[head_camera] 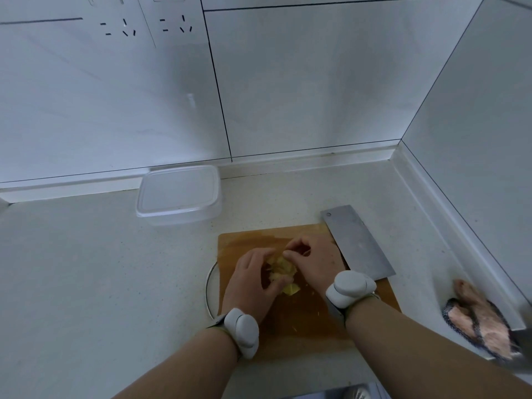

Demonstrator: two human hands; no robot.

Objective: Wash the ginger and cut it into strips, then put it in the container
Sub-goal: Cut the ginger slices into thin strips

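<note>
Both hands cup cut ginger [280, 270] on the board [305, 321]: left hand [252, 283] curled around it, right hand [312, 262] pinching, fingertips hidden. Container [178, 194] sits at eleven o'clock.

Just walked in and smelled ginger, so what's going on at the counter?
A person is gathering cut ginger between both hands on a wooden cutting board: the left hand cups the pile and the right hand pinches at it. The cleaver lies flat along the board's right side. The clear container sits behind, with no ginger in it.
</note>
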